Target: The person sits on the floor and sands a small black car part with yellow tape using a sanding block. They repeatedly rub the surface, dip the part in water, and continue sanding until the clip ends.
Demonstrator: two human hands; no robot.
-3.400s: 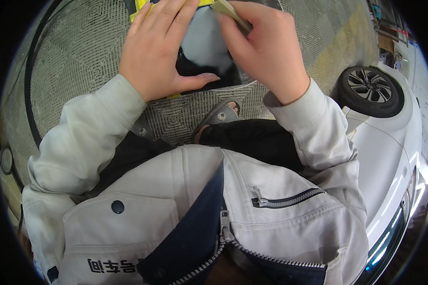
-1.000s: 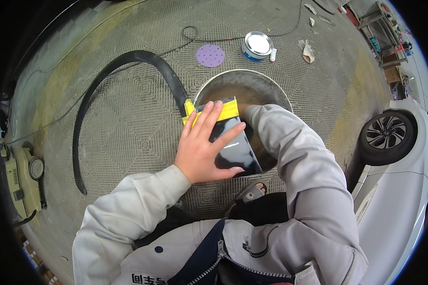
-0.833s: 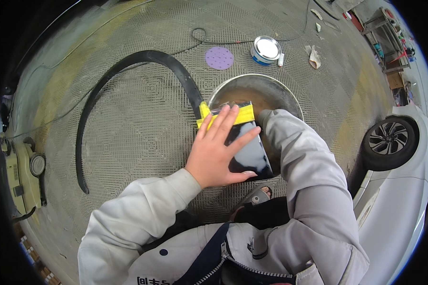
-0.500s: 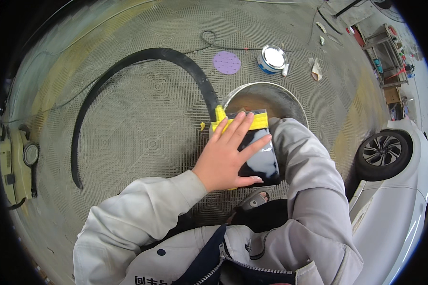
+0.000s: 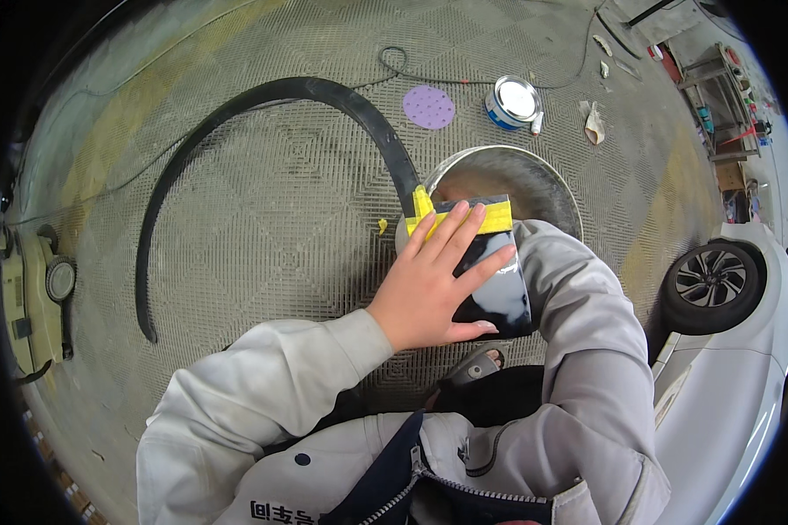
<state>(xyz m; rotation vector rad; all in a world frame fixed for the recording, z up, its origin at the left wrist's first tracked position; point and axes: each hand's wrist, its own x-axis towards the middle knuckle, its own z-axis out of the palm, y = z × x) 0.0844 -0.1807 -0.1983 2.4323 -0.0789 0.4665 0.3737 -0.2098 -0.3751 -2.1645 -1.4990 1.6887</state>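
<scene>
My left hand (image 5: pixel 438 271) lies with fingers spread on the wide end piece (image 5: pixel 490 297) of a black curved trim strip (image 5: pixel 306 92). That end is glossy black with a pale grey patch, and yellow tape (image 5: pixel 496 216) crosses it under my fingertips. The piece sits over the near side of a round bucket (image 5: pixel 562 179), whose inside looks brownish and wet. My right sleeve (image 5: pixel 569 271) reaches into the bucket behind the piece. The right hand is hidden there, so its fingers do not show.
Beyond the bucket stand a lidded tin (image 5: pixel 513 102) and a purple perforated disc (image 5: pixel 429 107) on the grated floor. A dark hose (image 5: pixel 394 59) loops behind them. At right is a white car's wheel (image 5: pixel 711 276); at left, a yellowish wheeled machine (image 5: pixel 31 297).
The whole scene has shifted slightly right in the view. My left hand stays spread on the taped piece, and my right arm remains in the bucket.
</scene>
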